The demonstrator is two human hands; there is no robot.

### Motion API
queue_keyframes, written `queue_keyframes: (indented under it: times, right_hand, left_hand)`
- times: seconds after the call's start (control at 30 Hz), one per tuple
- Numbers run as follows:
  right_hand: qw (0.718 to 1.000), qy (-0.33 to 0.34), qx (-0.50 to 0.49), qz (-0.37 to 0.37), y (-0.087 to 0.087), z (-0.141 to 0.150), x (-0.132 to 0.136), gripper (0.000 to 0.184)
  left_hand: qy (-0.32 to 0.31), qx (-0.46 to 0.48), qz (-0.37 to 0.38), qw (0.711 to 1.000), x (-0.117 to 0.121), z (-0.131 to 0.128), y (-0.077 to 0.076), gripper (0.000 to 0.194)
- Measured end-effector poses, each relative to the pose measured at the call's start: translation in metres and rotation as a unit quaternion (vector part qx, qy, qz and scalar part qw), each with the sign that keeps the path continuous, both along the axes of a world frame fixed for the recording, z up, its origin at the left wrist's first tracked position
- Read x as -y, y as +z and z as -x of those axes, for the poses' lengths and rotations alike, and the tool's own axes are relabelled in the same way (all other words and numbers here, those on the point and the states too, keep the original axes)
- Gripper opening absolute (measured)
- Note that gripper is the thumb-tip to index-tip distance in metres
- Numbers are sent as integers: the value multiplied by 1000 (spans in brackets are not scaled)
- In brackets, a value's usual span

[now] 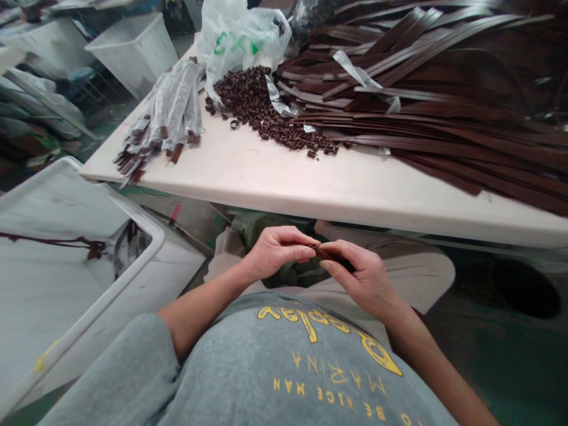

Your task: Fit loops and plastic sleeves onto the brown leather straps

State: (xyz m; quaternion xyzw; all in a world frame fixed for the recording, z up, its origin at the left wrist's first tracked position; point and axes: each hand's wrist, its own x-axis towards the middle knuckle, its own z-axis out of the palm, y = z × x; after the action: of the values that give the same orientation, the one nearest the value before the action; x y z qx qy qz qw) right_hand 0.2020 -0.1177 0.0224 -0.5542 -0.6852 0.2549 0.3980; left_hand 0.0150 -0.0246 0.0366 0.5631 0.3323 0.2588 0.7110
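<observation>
- Brown strip (319, 252): short visible length, held in front of the body over the lap, on the near side of the table (248, 177) edge and apart from it.
- Left hand (279, 253): thumb and forefinger nearly together, pinching at the strip's left end; tips meet the piece from the left.
- Right hand (361, 275): thumb below, forefinger above, narrow gap at the tips; strip lies between them and runs back toward the palm, where a dark part shows.
- Fingertips of both hands almost touching; the strip bridges the small space between. Detail at the join too small to tell; whether a loop sits there, cannot tell.
- Remaining fingers of both hands: partly hidden, curl cannot be told fully.
- On the table, beyond the hands: heap of small brown loops (261, 109), with one dark ring (234, 124) just beside it.
- Right of the heap, and touching it: long brown strips (444, 133), piled lengthwise.
- Left of the heap: plastic-wrapped bundles (177, 109), brown ends showing.
- Behind the heap: clear plastic bag (244, 44), green print.
- Lower left, beside the table: white bin (173, 260), a few brown strands inside.
</observation>
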Motion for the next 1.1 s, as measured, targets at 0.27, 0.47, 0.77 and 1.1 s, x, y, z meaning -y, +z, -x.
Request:
queue_keyframes:
  times: [0.27,0.47,0.77,1.1]
  right_hand:
    - [992,-19,124,-28,-10,0,5,24]
    - [991,8,129,-22,-7,6,2,39]
    - [996,13,74,41,-9,-4,7,25]
    - [987,-17,157,14,-19,-2,21,38]
  left_hand:
    - [12,-13,5,1000,-3,4,2,18]
    - [-23,-25,73,997,3,1,-5,25]
    - [11,-22,74,997,-2,-1,-5,23]
    - [-3,-39,75,996,0,3,-11,27]
